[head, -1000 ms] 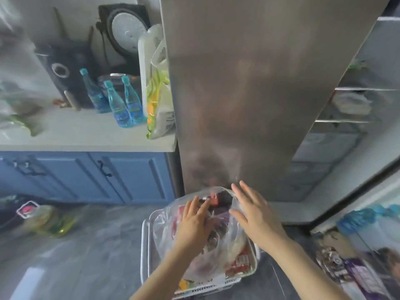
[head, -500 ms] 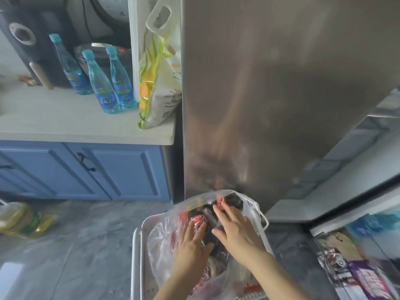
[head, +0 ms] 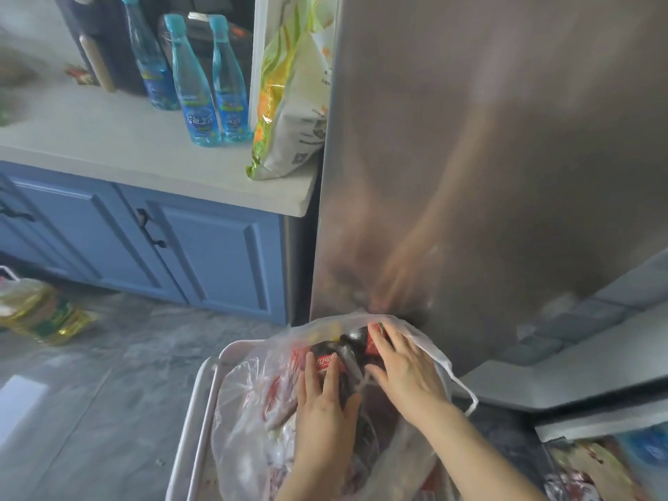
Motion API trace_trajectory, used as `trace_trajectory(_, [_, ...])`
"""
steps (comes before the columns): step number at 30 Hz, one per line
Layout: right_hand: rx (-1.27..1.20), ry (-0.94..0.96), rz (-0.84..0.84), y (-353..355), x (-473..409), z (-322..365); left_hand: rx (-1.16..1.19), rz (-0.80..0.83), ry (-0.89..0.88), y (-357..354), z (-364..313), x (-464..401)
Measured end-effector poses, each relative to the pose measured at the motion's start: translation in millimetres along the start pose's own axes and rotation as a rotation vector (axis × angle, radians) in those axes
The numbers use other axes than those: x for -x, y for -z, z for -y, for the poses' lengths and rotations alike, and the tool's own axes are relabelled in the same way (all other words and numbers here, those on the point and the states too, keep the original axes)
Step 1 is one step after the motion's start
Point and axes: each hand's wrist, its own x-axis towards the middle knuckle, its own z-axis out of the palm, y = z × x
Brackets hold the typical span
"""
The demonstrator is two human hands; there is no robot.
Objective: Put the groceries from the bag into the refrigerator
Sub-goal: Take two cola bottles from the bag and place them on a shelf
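Observation:
A clear plastic grocery bag (head: pixel 253 410) sits in a white basket (head: pixel 202 399) on the floor in front of the stainless refrigerator panel (head: pixel 488 157). Two dark cola bottles with red labels lie at the bag's mouth. My left hand (head: pixel 325 406) rests on the nearer cola bottle (head: pixel 322 360), fingers laid straight along it. My right hand (head: pixel 406 370) lies over the farther cola bottle (head: pixel 374 338), thumb spread out to the left. Other red and white packets show through the plastic, blurred.
A blue cabinet (head: pixel 202 247) with a pale counter (head: pixel 126 150) stands to the left, carrying three blue bottles (head: pixel 197 88) and a yellow-green bag (head: pixel 292 103). A yellow oil bottle (head: pixel 39 312) lies on the grey floor. Packaged goods (head: pixel 596 468) show at the lower right.
The view has dropped and drawn closer to the bag. Both hands have pushed farther into the bag's mouth and now lie on the two cola bottles.

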Motion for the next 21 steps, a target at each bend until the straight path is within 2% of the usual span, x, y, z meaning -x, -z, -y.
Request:
trace_trajectory(10, [0.031, 0.068, -0.059, -10, -18, -13, 0.008, -0.148, 0.003, -20, -7, 3])
trace_trajectory(16, [-0.02, 0.0, 0.001, 3, -22, -7, 0.035, -0.141, -0.004, -20, 0, 4])
trace_trajectory(21, [0.2, -0.038, 0.037, 26, -1, 8, 0.106, -0.056, -0.04, -12, 2, 17])
